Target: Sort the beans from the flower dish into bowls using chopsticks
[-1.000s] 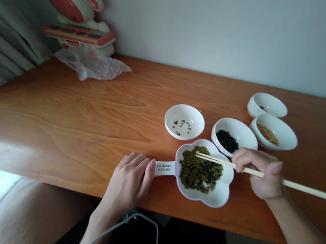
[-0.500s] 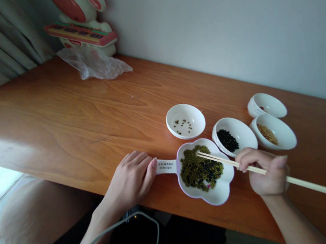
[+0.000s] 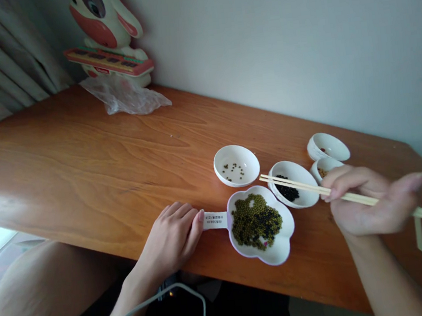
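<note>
My left hand (image 3: 176, 234) is closed on the labelled handle of a flower-shaped dish (image 3: 288, 241) at the table's front edge. Green and black beans (image 3: 257, 221) lie mixed in the dish. Raised on the right, my right hand (image 3: 370, 200) grips a pair of chopsticks (image 3: 307, 185). Their tips are near the rim of a white bowl of black beans (image 3: 290, 197); whether they pinch a bean I cannot tell. A second white bowl (image 3: 236, 157), left of it, has several green beans scattered on its bottom.
Two more white bowls, one with light-coloured seeds (image 3: 322, 171) partly behind my right hand and one with a few reddish bits (image 3: 329, 148), stand at the right. A toy with a keyboard (image 3: 110, 62) and a clear plastic bag (image 3: 130, 98) are at the back left.
My right hand has lifted the chopsticks out of the bean dish and moved right and up, with their tips now near the bowls. The camera view has shifted slightly; my left hand still holds the handle.
</note>
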A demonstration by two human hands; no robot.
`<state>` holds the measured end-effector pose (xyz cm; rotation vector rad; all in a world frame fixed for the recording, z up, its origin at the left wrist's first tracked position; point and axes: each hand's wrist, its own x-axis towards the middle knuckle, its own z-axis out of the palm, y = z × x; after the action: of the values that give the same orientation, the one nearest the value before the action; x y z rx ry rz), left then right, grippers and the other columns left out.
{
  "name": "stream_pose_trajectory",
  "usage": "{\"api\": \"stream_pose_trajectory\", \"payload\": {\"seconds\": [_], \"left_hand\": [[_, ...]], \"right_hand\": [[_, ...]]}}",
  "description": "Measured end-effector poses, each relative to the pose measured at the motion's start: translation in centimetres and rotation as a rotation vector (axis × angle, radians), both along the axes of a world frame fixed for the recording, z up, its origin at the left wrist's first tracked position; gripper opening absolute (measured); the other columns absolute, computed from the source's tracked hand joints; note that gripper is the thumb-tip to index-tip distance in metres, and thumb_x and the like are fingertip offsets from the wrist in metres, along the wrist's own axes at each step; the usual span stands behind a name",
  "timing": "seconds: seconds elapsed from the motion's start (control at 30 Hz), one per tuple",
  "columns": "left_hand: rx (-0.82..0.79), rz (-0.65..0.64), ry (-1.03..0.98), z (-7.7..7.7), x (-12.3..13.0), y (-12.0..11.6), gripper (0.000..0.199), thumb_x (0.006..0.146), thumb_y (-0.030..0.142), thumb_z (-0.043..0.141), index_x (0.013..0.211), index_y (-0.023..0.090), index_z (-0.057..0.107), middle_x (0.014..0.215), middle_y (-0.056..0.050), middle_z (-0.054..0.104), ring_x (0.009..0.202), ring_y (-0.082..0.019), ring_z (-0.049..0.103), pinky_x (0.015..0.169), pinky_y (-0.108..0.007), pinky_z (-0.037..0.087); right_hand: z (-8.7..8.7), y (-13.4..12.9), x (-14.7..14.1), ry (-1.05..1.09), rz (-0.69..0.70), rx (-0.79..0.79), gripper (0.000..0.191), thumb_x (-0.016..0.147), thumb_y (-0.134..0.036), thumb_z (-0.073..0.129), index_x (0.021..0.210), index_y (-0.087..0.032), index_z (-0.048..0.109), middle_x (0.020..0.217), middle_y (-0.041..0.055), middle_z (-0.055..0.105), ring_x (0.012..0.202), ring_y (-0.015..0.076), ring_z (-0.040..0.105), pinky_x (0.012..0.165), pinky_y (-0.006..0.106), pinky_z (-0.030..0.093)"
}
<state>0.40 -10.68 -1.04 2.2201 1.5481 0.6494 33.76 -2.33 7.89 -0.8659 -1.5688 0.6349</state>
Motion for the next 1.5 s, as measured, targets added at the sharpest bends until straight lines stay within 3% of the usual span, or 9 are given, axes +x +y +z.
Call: {"api": "stream_pose_trajectory", "payload": {"seconds": [0.2, 0.43, 0.57, 0.8, 1.03, 1.33, 1.5], "left_hand": [[0.009, 0.0, 0.002, -0.1, 0.0, 0.0, 0.04, 0.113, 0.031, 0.034, 0.079, 0.022, 0.054, 0.082, -0.003, 0.059, 0.076, -0.021, 0.05, 0.081, -0.038, 0.041], [0.013, -0.005, -0.005, -0.3, -0.1, 0.0, 0.038, 0.113, 0.03, 0.036, 0.081, 0.022, 0.056, 0.082, -0.003, 0.06, 0.077, -0.022, 0.052, 0.08, -0.039, 0.041], [0.026, -0.024, -0.013, -0.5, -0.2, 0.0, 0.036, 0.112, 0.027, 0.038, 0.081, 0.022, 0.055, 0.081, -0.003, 0.061, 0.077, -0.021, 0.054, 0.078, -0.038, 0.041], [0.051, -0.012, -0.011, -0.8, -0.4, -0.2, 0.036, 0.112, 0.025, 0.039, 0.078, 0.022, 0.052, 0.079, -0.002, 0.06, 0.072, -0.02, 0.053, 0.074, -0.036, 0.043], [0.022, -0.017, -0.003, -0.9, -0.6, -0.4, 0.035, 0.111, 0.022, 0.038, 0.078, 0.023, 0.049, 0.079, -0.003, 0.06, 0.073, -0.02, 0.054, 0.073, -0.035, 0.044], [0.045, 0.015, -0.016, -0.8, -0.7, -0.5, 0.034, 0.11, 0.02, 0.039, 0.078, 0.022, 0.05, 0.078, -0.002, 0.059, 0.072, -0.019, 0.052, 0.07, -0.034, 0.042], [0.026, 0.03, -0.015, -1.0, -0.8, -0.6, 0.033, 0.111, 0.021, 0.039, 0.08, 0.022, 0.049, 0.078, -0.003, 0.058, 0.073, -0.019, 0.051, 0.071, -0.034, 0.041]], "right_hand": [[3.2, 2.5, -3.1, -0.075, 0.015, -0.039, 0.074, 0.102, -0.072, 0.031, 0.059, -0.025, 0.068, 0.055, 0.0072, 0.058, 0.058, 0.023, 0.056, 0.059, 0.039, 0.039], [7.7, 4.1, -3.0, -0.109, 0.107, -0.233, 0.071, 0.106, -0.065, 0.031, 0.062, -0.023, 0.067, 0.054, 0.0049, 0.058, 0.05, 0.0173, 0.049, 0.052, 0.037, 0.033], [9.0, 3.9, -2.9, -0.262, 0.176, -0.305, 0.075, 0.107, -0.068, 0.025, 0.064, -0.023, 0.066, 0.055, 0.0036, 0.056, 0.052, 0.0158, 0.048, 0.052, 0.035, 0.034], [9.4, 2.9, -2.2, -0.574, 0.23, -0.354, 0.071, 0.109, -0.067, 0.028, 0.07, -0.021, 0.067, 0.055, -0.0005, 0.055, 0.051, 0.012, 0.051, 0.052, 0.03, 0.037], [7.8, 2.9, -3.0, -0.852, 0.285, -0.298, 0.062, 0.109, -0.06, 0.038, 0.068, -0.021, 0.065, 0.056, -0.0016, 0.06, 0.051, 0.0134, 0.054, 0.053, 0.032, 0.034], [6.9, 3.4, -5.1, -0.865, 0.398, -0.331, 0.065, 0.111, -0.06, 0.032, 0.062, -0.021, 0.05, 0.052, -0.0031, 0.052, 0.049, 0.0124, 0.045, 0.056, 0.034, 0.026], [6.1, 3.7, -5.6, -0.88, 0.366, -0.381, 0.069, 0.11, -0.061, 0.031, 0.053, -0.022, 0.039, 0.048, -0.0013, 0.042, 0.045, 0.0131, 0.034, 0.055, 0.036, 0.024]]}}
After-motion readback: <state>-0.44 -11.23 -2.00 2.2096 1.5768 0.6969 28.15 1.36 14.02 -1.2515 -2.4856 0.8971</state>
